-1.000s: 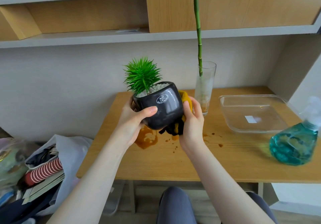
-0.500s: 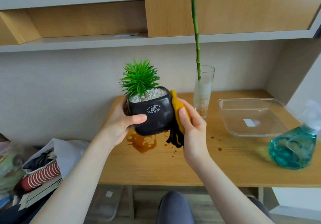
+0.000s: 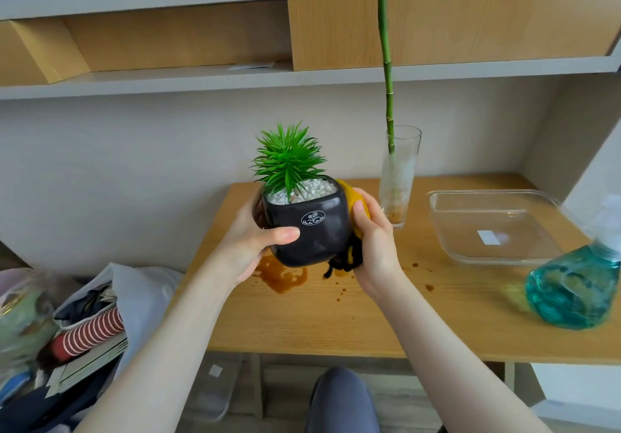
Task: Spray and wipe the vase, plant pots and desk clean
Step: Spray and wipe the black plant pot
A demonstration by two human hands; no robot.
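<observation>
I hold a black plant pot (image 3: 309, 231) with white pebbles and a spiky green plant above the wooden desk (image 3: 336, 318). My left hand (image 3: 255, 241) grips its left side, thumb across the front. My right hand (image 3: 373, 241) presses a yellow and black cloth (image 3: 349, 251) against the pot's right side. A tall glass vase (image 3: 398, 180) with a green stalk stands behind my right hand. A brown spill (image 3: 282, 274) and small drops stain the desk under the pot. A blue spray bottle (image 3: 571, 284) stands at the right.
A clear plastic tray (image 3: 537, 251) lies at the back right of the desk. Shelves hang above. Bags and books (image 3: 84, 332) pile up on the floor to the left. My knee (image 3: 339, 399) shows below the desk's front edge.
The pot has turned more upright, its logo now facing me, and the cloth has shifted along its right side. Both hands keep their hold.
</observation>
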